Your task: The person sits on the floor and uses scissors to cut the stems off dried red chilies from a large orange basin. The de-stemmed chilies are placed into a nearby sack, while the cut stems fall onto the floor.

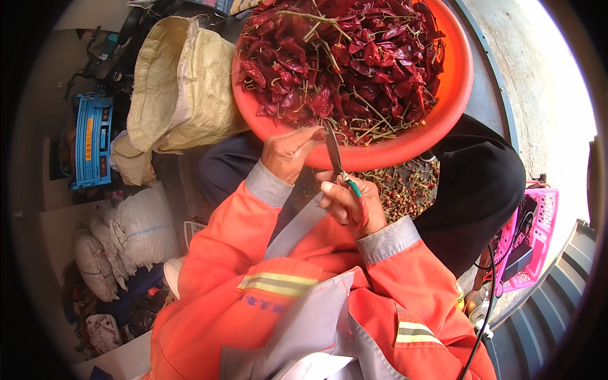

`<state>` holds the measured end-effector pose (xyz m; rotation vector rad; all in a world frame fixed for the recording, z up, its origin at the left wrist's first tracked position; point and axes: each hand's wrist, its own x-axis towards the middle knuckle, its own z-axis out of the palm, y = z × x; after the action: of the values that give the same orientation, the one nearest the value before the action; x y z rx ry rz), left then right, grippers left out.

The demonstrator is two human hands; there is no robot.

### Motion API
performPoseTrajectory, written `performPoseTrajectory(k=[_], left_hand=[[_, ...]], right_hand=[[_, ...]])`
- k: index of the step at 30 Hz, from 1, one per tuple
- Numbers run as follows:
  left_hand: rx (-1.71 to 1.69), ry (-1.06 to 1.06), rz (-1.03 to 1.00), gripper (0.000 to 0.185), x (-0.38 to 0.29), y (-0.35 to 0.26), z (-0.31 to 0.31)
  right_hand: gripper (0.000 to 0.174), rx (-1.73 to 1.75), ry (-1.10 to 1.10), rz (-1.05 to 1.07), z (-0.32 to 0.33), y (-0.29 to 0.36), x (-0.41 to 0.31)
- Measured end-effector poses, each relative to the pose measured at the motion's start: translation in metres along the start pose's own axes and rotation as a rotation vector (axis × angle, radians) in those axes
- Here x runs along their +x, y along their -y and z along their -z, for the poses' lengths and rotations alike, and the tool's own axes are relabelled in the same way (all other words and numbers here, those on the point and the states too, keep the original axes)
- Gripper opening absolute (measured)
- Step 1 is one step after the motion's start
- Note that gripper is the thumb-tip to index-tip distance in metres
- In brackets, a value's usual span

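Observation:
A wide orange-red plastic basin (460, 97) stands before me, heaped with dried red chili peppers (342, 61) and their stalks. My right hand (354, 199) grips scissors (334, 151) by handles wrapped in green and red. The blades look nearly together and point away from me over the basin's near rim. At their tip, the thumb and fingers of my left hand (290, 151) are pinched on what looks like a dried chili pepper (319, 135), mostly hidden by the fingers. Cut stems (403, 190) lie in a thick layer below the basin, between my legs.
An open yellowish woven sack (206, 80) stands left of the basin. Further left are full white sacks (145, 223) and a blue three-wheeled vehicle (93, 140). A pink plastic basket (546, 232) holds dark devices at the right. A black cable (491, 275) hangs beside my right sleeve.

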<state>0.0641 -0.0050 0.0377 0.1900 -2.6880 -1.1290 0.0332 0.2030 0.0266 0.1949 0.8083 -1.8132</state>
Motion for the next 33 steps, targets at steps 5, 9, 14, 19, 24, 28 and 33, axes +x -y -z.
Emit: performPoseTrajectory(k=[5, 9, 14, 19, 24, 28, 33], left_hand=[[-0.381, -0.024, 0.233, 0.021, -0.005, -0.007, -0.015], [-0.697, 0.05, 0.416, 0.022, -0.011, -0.01, -0.023], [-0.797, -0.006, 0.578, 0.029, -0.025, -0.011, -0.024], [-0.481, 0.042, 0.344, 0.043, 0.003, 0.005, -0.006], [0.203, 0.063, 0.282, 0.047, 0.051, 0.025, -0.025], [0.507, 0.168, 0.387, 0.055, 0.084, 0.043, -0.051], [0.675, 0.178, 0.374, 0.05, 0.107, 0.065, -0.072]], right_hand=[[0.036, 0.266, 0.084, -0.081, 0.001, -0.007, 0.001], [0.034, 0.475, 0.212, 0.016, 0.004, -0.006, 0.004], [0.039, 0.775, 0.208, 0.263, 0.026, 0.011, 0.011], [0.051, 0.912, 0.063, -0.024, 0.017, -0.01, 0.017], [0.054, 0.71, 0.042, -0.019, 0.019, -0.017, 0.02], [0.051, 0.508, -0.067, 0.056, 0.02, -0.014, 0.018], [0.05, 0.35, -0.182, 0.034, 0.012, -0.01, 0.017]])
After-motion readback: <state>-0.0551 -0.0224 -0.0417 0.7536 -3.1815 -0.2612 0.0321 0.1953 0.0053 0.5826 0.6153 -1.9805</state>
